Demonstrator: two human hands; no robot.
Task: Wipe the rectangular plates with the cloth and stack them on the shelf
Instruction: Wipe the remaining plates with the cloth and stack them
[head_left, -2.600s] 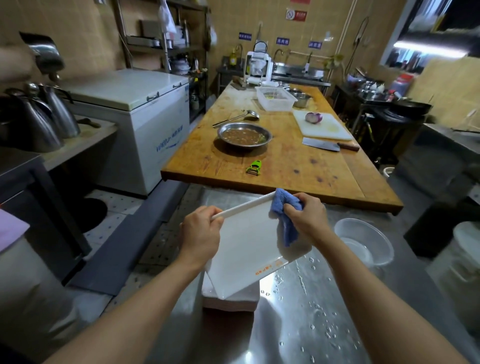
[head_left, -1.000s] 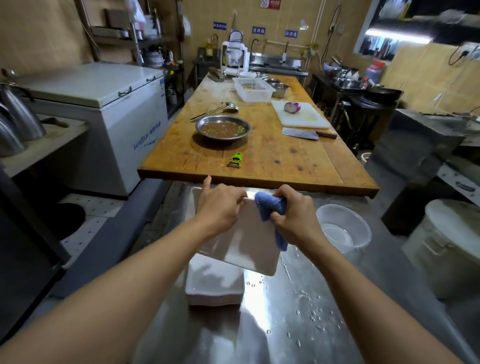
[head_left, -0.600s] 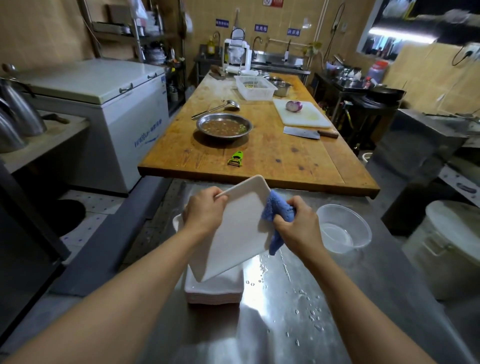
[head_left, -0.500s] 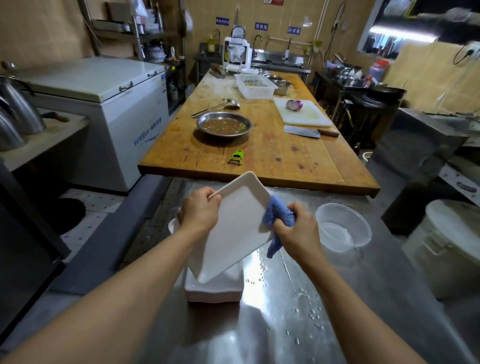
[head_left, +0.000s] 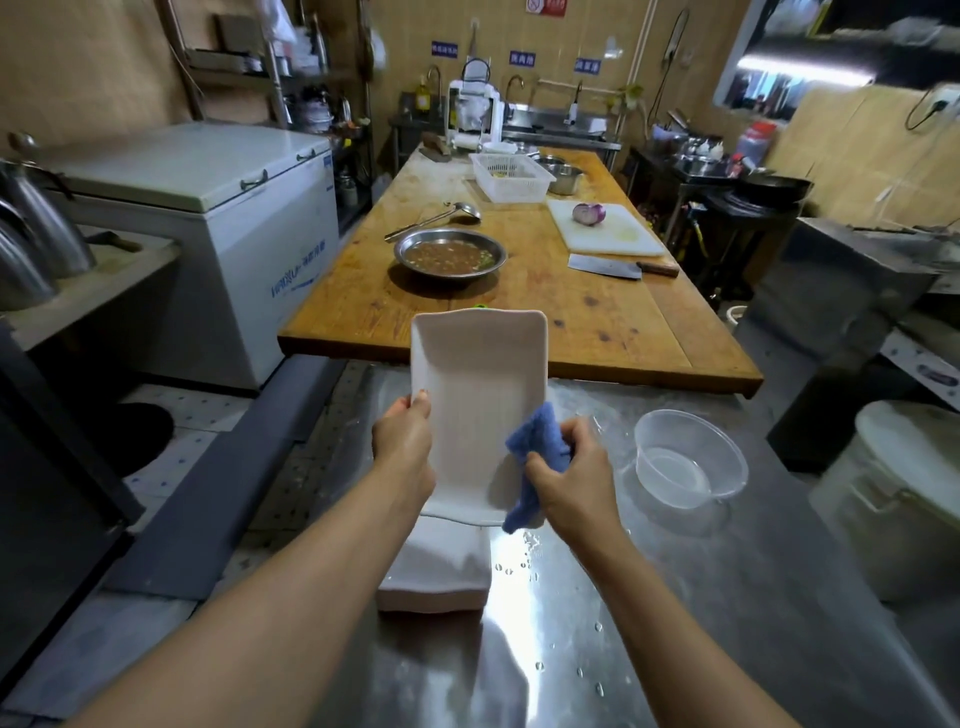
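Nearest, a stack of white rectangular plates (head_left: 434, 571) rests on the wet stainless-steel counter (head_left: 649, 623). Just above it, the left hand (head_left: 402, 441) grips the left edge of one white rectangular plate (head_left: 478, 395), held raised and tilted toward the viewer, thumb on its inner face. The right hand (head_left: 569, 480) has its fingers curled around a bunched blue cloth (head_left: 535, 457) pressed at the plate's lower right rim. To wipe well, the cloth should probably sweep the whole face and rims while the left grip steadies the plate. To the right stands a clear plastic bowl (head_left: 688, 460). Beyond lies a long wooden table (head_left: 571, 312) bearing a metal dish of brown sauce (head_left: 449, 254), a cleaver (head_left: 618, 266) and a halved onion (head_left: 589, 213) on a white cutting board (head_left: 618, 239); a white chest freezer (head_left: 208, 208) stands far left.
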